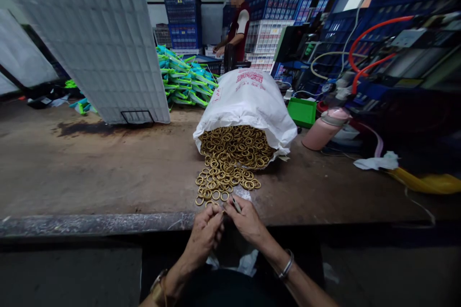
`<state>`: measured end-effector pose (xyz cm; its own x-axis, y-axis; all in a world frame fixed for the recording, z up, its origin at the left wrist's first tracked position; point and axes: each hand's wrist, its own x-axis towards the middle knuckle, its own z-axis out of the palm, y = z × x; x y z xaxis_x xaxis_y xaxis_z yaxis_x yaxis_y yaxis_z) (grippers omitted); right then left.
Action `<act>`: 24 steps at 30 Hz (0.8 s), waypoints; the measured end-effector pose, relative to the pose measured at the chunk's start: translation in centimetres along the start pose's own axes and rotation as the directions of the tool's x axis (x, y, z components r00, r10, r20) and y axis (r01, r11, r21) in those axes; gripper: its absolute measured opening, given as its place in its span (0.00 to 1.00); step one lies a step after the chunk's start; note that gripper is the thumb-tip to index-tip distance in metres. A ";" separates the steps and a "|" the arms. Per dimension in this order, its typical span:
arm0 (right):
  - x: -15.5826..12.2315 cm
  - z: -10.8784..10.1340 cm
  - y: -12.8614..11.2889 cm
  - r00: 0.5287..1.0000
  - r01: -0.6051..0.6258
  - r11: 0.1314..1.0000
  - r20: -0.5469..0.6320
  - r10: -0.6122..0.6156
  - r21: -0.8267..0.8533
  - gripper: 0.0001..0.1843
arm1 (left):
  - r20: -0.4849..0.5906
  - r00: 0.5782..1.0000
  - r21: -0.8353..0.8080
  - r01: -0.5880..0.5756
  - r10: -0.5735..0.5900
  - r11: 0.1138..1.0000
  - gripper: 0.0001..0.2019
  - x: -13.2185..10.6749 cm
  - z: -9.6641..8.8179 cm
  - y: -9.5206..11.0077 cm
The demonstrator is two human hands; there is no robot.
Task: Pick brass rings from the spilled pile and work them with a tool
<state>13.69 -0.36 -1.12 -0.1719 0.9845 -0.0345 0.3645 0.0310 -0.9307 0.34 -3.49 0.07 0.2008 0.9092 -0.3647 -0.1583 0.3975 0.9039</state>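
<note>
My left hand (206, 231) is closed in a pinch at the table's front edge, and a bit of a brass-coloured ring (223, 212) shows at its fingertips. Close beside it, my right hand (249, 223) is wrapped around a slim grey hand tool (236, 205); its tip is at the ring, and its exact kind is hidden by the fingers. Just beyond both hands, many loose brass-coloured rings (216, 184) lie spread on the table. They spill from the mouth of a white woven sack (245, 98) lying on its side, full of the same rings.
A tall white ribbed panel (118, 53) stands at left on a wire stand. Behind it are green and blue plastic pieces (187, 79). A pink bottle (324, 129), a green tray (302, 112) and hoses are at right. A person (237, 29) stands beyond, near stacked crates (183, 19).
</note>
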 end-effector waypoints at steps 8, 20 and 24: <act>-0.3 0.0 -0.4 0.998 0.018 0.998 0.059 -0.021 0.058 0.15 | 0.042 0.999 -0.153 0.036 -0.030 0.988 0.15 -0.3 0.0 -0.7; -1.5 0.0 -0.9 0.987 0.138 0.903 0.132 -0.091 -0.408 0.10 | -0.029 0.999 -0.147 -0.023 0.019 0.989 0.16 -0.3 0.3 -0.1; -1.5 0.0 -1.3 0.984 0.138 0.865 0.164 -0.065 -0.483 0.09 | -0.037 0.999 -0.116 -0.037 0.033 0.993 0.15 -0.3 0.3 -0.3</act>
<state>13.46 -1.90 0.18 -0.3431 0.9387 -0.0329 0.7332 0.2458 -0.6340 0.62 -3.93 0.02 0.1600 0.9257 -0.3428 -0.2769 0.3754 0.8845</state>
